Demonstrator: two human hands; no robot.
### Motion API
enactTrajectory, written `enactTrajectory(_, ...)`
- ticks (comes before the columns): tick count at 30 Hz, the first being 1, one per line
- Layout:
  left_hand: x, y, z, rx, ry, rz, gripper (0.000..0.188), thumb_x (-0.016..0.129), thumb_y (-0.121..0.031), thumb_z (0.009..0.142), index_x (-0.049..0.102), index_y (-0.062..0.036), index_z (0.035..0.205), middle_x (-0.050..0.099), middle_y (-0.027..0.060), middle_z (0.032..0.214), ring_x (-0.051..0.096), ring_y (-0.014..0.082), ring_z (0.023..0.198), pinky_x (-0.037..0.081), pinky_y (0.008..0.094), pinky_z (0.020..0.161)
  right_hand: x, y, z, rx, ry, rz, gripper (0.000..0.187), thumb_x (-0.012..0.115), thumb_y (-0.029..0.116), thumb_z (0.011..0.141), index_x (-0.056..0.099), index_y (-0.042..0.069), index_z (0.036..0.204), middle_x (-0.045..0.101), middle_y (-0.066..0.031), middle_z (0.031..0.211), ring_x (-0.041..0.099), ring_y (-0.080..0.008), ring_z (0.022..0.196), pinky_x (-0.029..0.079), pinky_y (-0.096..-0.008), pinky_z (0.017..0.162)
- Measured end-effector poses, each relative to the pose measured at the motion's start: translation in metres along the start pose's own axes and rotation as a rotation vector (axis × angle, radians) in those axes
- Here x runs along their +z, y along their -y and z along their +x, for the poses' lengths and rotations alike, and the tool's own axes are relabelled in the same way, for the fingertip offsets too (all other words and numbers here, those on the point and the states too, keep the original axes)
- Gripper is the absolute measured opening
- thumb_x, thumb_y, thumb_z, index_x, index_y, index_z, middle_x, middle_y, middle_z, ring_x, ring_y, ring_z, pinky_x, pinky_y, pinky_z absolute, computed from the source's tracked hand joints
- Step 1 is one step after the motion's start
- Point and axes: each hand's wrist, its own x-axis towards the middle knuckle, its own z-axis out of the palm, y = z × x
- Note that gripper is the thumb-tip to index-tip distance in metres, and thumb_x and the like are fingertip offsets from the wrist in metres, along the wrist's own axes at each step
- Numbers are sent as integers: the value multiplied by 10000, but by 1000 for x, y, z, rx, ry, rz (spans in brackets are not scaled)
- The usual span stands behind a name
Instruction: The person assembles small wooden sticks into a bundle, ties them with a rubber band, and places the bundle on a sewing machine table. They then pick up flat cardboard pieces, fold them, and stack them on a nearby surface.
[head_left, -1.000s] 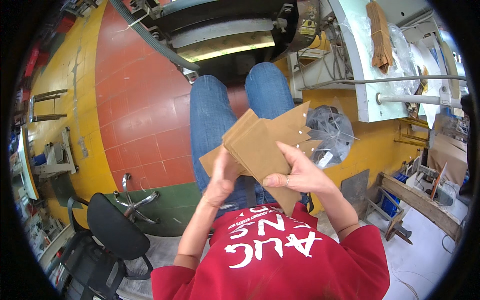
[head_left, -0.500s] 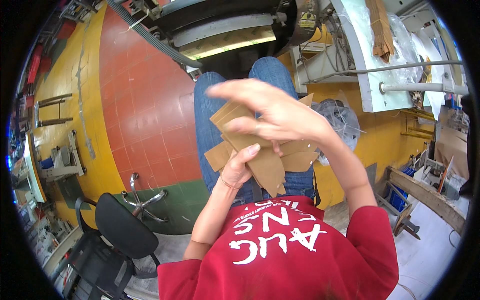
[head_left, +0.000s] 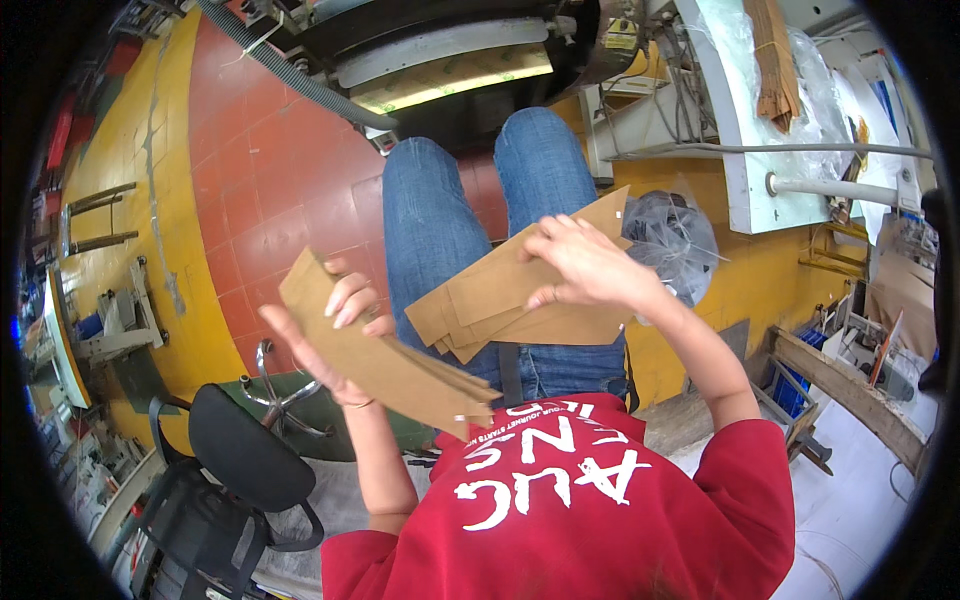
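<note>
On the left, my left hand [head_left: 343,320] is closed around a small stack of long brown card-like pieces [head_left: 400,375]. The stack slants down toward my shirt, the thumb on one side and the fingers on the other. More flat brown pieces [head_left: 480,310] lie overlapped and fanned out across my thighs. Over these, my right hand [head_left: 590,265] has its fingers bent across the top piece, the thumb toward its nearer edge. How firmly it grips that piece is partly hidden. The two groups of pieces are apart.
A machine with a pale roller [head_left: 445,52] stands beyond my knees. Right of my legs is a clear plastic bag [head_left: 675,245], below a pale green-topped table [head_left: 740,190] with a metal bar. A black chair [head_left: 250,450] stands at the left, near a chrome chair base [head_left: 280,395].
My left hand has moved left and away from the lap with its stack. My right hand, blurred over that stack before, has come down right onto the pieces on my thighs.
</note>
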Motion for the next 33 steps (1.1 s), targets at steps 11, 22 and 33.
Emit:
enactTrajectory(11, -32, 18, -42, 29, -45, -189, 1234, 823, -426, 664, 4, 31, 1466, 293, 87, 1064, 363, 191, 947, 408, 312, 778, 9, -7, -2, 40, 6, -166, 608, 826, 345, 595, 592, 83, 1092, 500, -85, 1047, 460, -253, 1070, 358, -389, 922)
enactTrajectory(22, -49, 26, -49, -126, -70, 68, 520, 653, -409, 775, 403, -118, 1127, 422, 50, 913, 462, 264, 907, 435, 533, 885, -21, -23, -9, 5, 101, -289, 654, 783, 343, 665, 582, 167, 1262, 528, -72, 1142, 476, -249, 1108, 361, -396, 958)
enactTrajectory(33, -46, 22, -45, -130, -86, 76, 534, 641, -430, 757, 405, -122, 1122, 402, 45, 918, 435, 234, 961, 431, 454, 804, -20, -26, -14, -81, -80, -367, 522, 806, 279, 639, 587, 119, 1085, 541, -78, 1033, 514, -244, 1009, 386, -378, 864)
